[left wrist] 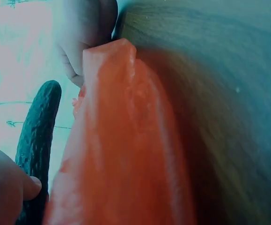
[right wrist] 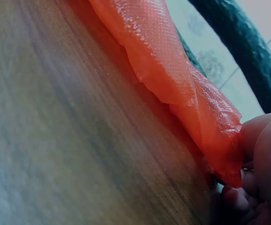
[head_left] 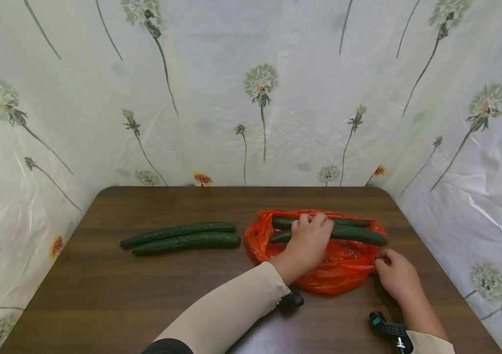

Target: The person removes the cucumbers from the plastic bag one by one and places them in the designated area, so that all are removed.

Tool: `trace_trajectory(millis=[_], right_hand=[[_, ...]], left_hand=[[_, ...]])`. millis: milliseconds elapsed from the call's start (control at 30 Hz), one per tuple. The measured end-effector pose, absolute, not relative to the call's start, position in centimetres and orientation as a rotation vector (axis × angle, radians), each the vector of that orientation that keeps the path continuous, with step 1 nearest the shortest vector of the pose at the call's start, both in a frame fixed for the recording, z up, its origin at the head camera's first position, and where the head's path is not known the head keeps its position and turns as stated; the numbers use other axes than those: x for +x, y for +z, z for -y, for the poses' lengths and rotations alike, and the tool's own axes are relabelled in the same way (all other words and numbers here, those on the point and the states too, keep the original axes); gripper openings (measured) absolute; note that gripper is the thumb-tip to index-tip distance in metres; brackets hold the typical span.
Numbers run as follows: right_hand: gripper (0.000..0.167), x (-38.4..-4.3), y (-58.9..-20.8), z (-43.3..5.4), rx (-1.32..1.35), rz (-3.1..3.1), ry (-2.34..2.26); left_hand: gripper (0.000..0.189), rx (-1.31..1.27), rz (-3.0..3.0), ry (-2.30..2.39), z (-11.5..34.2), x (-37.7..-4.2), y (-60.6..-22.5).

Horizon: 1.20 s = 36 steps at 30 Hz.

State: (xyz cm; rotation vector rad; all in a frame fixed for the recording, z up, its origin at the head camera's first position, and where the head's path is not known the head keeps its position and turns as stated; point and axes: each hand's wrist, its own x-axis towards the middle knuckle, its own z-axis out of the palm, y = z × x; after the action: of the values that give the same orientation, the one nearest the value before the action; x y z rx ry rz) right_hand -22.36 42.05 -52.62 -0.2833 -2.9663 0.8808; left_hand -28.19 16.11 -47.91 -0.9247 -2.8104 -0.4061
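My left hand (head_left: 310, 241) grips a dark green cucumber (head_left: 357, 234) over the red plastic bag (head_left: 335, 282). In the left wrist view the thumb presses along this cucumber (left wrist: 38, 126), which stands above the bag's edge. Behind it a second cucumber (head_left: 348, 222) lies in the bag's opening. With thumb and fingers my right hand (head_left: 399, 275) pinches the bag's right edge near the table. The right wrist view shows the pinched corner of the bag (right wrist: 224, 154), with part of the fingers hidden behind the thumb.
Two more cucumbers, a rear one (head_left: 180, 232) and a front one (head_left: 189, 243), lie side by side left of the bag on the brown wooden table (head_left: 100, 295). A flower-printed sheet (head_left: 215, 98) hangs behind the table and along its sides.
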Motion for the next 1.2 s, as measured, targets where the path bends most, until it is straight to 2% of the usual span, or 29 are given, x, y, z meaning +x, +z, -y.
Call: trace_trajectory(millis=[300,867,1200], right_hand=[[0.048,-22.3,-52.2,-42.3,-0.262,2.987,0.884],[0.043,-22.6,-52.4,-41.9,-0.25,2.975,0.877],[0.041,-22.6,-52.6,-42.4,-0.256,2.991,0.878]], left_hand=[[0.043,-0.953,2.777,-0.341,-16.5,-27.5,-46.9],[0.042,-0.94,2.704,-0.252,-14.7,-26.8,-45.3],[0.04,-0.901,2.709,-0.214,-13.3,-26.4,-45.6]])
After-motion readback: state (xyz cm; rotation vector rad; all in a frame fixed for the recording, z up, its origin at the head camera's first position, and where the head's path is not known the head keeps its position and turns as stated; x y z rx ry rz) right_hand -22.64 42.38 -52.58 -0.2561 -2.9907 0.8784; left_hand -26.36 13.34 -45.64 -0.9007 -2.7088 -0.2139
